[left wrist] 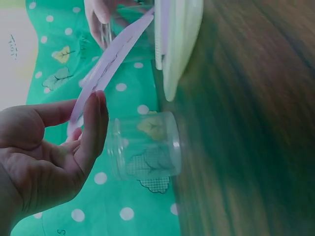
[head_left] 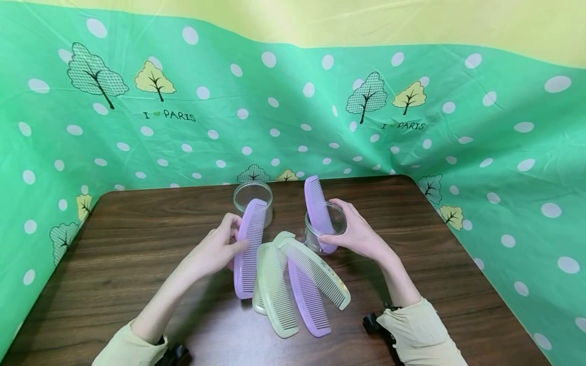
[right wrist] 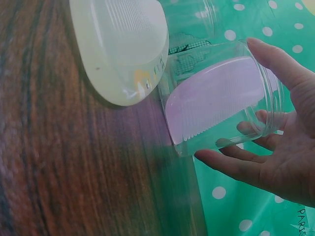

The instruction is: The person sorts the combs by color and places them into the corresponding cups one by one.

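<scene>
My left hand (head_left: 217,250) pinches a purple comb (head_left: 250,254) between thumb and fingers, its teeth facing right. In the left wrist view, this comb (left wrist: 110,59) is tilted, held near one end. Around the rim of a clear jar (right wrist: 202,142), my right hand (head_left: 359,235) has its thumb and fingers on opposite sides. A second purple comb (head_left: 317,206) leans inside that jar, its upper end sticking out past the rim. Between the hands lies a fanned pile with light green combs (head_left: 276,290) and another purple comb (head_left: 308,300) partly beneath them.
Another clear jar (head_left: 269,216) stands at the back of the dark wooden table (head_left: 160,234), just behind the left hand's comb. Green dotted cloth (head_left: 293,112) hangs along the back and sides of the table.
</scene>
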A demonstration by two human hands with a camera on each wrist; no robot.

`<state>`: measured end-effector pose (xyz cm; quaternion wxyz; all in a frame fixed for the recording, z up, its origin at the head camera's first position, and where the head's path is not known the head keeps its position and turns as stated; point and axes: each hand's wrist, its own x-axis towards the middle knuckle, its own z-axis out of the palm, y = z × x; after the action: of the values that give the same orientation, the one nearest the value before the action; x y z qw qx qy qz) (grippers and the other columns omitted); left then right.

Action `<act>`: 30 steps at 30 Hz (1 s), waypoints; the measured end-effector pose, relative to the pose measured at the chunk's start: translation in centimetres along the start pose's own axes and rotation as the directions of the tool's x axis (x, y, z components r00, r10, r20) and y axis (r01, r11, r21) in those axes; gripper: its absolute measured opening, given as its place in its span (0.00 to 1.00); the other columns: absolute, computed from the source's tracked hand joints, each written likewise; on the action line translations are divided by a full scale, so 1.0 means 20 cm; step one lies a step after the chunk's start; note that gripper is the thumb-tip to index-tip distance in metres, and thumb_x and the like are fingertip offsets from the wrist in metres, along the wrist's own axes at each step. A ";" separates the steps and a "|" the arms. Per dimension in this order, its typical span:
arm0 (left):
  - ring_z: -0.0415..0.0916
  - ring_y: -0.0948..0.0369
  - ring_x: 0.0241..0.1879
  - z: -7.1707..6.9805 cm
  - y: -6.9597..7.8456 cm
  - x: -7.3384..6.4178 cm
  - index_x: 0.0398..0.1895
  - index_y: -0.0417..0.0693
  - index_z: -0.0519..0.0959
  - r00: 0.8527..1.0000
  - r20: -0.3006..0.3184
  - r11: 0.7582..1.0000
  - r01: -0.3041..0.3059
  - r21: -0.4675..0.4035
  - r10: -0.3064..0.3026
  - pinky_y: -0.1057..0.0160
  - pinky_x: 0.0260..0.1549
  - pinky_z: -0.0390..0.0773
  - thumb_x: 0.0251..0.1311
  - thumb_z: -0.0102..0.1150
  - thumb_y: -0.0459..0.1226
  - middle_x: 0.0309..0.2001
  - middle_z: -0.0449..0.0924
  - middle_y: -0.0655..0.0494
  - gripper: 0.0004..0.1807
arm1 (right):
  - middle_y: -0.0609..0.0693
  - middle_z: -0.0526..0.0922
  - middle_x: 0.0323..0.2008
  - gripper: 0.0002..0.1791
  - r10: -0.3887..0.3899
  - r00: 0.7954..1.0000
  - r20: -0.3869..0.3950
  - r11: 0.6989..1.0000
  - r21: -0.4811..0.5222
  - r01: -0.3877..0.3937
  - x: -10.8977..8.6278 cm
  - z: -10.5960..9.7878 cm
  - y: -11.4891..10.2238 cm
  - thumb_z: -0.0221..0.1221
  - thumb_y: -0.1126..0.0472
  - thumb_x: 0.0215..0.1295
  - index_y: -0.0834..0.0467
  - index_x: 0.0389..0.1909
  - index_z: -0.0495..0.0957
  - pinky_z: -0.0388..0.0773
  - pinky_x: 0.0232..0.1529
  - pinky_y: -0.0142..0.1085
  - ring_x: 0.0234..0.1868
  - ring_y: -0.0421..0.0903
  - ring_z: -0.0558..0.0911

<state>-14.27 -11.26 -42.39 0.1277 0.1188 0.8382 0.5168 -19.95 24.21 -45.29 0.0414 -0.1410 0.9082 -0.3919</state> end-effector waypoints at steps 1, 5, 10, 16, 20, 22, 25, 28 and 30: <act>0.86 0.54 0.34 0.00 0.01 0.01 0.58 0.43 0.61 1.000 -0.013 1.000 -0.014 0.004 0.014 0.51 0.25 0.87 0.70 0.55 0.32 0.41 0.83 0.39 0.19 | 0.57 0.63 0.75 0.58 0.001 1.000 0.000 1.000 -0.001 -0.001 0.00 0.00 0.00 0.78 0.42 0.50 0.49 0.78 0.56 0.69 0.70 0.60 0.74 0.58 0.68; 0.84 0.59 0.30 0.02 0.06 0.04 0.58 0.44 0.61 0.995 -0.069 0.997 -0.074 0.035 0.076 0.55 0.24 0.86 0.69 0.56 0.32 0.38 0.83 0.42 0.19 | 0.57 0.63 0.75 0.58 0.006 1.000 0.002 1.000 -0.002 -0.006 0.00 0.00 -0.01 0.78 0.42 0.50 0.49 0.78 0.56 0.68 0.71 0.60 0.74 0.58 0.68; 0.80 0.63 0.28 0.04 0.11 0.09 0.58 0.45 0.61 0.980 -0.132 0.988 -0.139 0.074 0.148 0.61 0.23 0.84 0.69 0.57 0.32 0.36 0.84 0.45 0.20 | 0.57 0.62 0.75 0.58 0.004 1.000 0.003 1.000 0.003 -0.004 0.00 0.00 -0.01 0.78 0.42 0.50 0.49 0.78 0.55 0.68 0.71 0.60 0.74 0.58 0.68; 0.81 0.60 0.32 0.07 0.18 0.14 0.59 0.47 0.61 0.971 -0.171 0.985 -0.173 -0.019 0.167 0.58 0.24 0.85 0.71 0.56 0.33 0.40 0.83 0.44 0.20 | 0.57 0.62 0.75 0.58 0.000 1.000 -0.001 1.000 0.013 0.000 0.00 -0.01 -0.01 0.78 0.43 0.50 0.49 0.78 0.56 0.68 0.71 0.60 0.74 0.58 0.67; 0.83 0.57 0.35 0.10 0.22 0.17 0.59 0.47 0.62 0.964 -0.185 0.978 -0.204 -0.054 0.191 0.57 0.25 0.86 0.71 0.56 0.33 0.42 0.84 0.42 0.18 | 0.57 0.63 0.75 0.58 -0.006 1.000 -0.002 1.000 0.014 0.006 -0.01 -0.01 0.00 0.78 0.43 0.50 0.50 0.77 0.56 0.69 0.70 0.60 0.74 0.58 0.68; 0.84 0.56 0.35 0.10 0.24 0.19 0.59 0.47 0.62 0.959 -0.195 0.974 -0.221 -0.053 0.207 0.57 0.25 0.86 0.72 0.55 0.33 0.43 0.85 0.42 0.18 | 0.58 0.63 0.74 0.58 -0.013 1.000 -0.002 1.000 0.018 0.013 -0.01 -0.01 0.00 0.78 0.44 0.50 0.51 0.78 0.56 0.69 0.70 0.60 0.73 0.59 0.68; 0.85 0.55 0.36 0.12 0.27 0.21 0.60 0.47 0.62 0.952 -0.211 0.969 -0.238 -0.063 0.220 0.57 0.25 0.86 0.72 0.55 0.34 0.44 0.85 0.42 0.18 | 0.58 0.64 0.74 0.58 -0.022 1.000 0.000 0.999 0.025 0.022 0.00 -0.01 0.00 0.78 0.45 0.51 0.53 0.78 0.56 0.69 0.70 0.61 0.73 0.59 0.69; 0.86 0.54 0.36 0.13 0.29 0.24 0.60 0.48 0.61 0.950 -0.218 0.965 -0.248 -0.091 0.223 0.56 0.25 0.86 0.72 0.54 0.34 0.44 0.86 0.42 0.19 | 0.58 0.64 0.74 0.58 -0.027 1.000 -0.001 0.999 0.027 0.027 0.00 0.00 0.00 0.78 0.45 0.50 0.53 0.78 0.56 0.68 0.70 0.61 0.73 0.59 0.68; 0.86 0.54 0.36 0.14 0.31 0.25 0.60 0.47 0.61 0.949 -0.221 0.961 -0.255 -0.109 0.226 0.55 0.25 0.87 0.72 0.54 0.34 0.45 0.85 0.41 0.19 | 0.58 0.64 0.74 0.58 -0.030 1.000 -0.001 0.999 0.024 0.030 0.00 0.00 0.01 0.78 0.45 0.50 0.53 0.78 0.56 0.68 0.70 0.61 0.74 0.58 0.68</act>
<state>-17.61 -4.62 -38.46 -0.0164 0.1570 0.7887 0.5941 -19.95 24.30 -45.34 0.0372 -0.1540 0.9012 -0.4034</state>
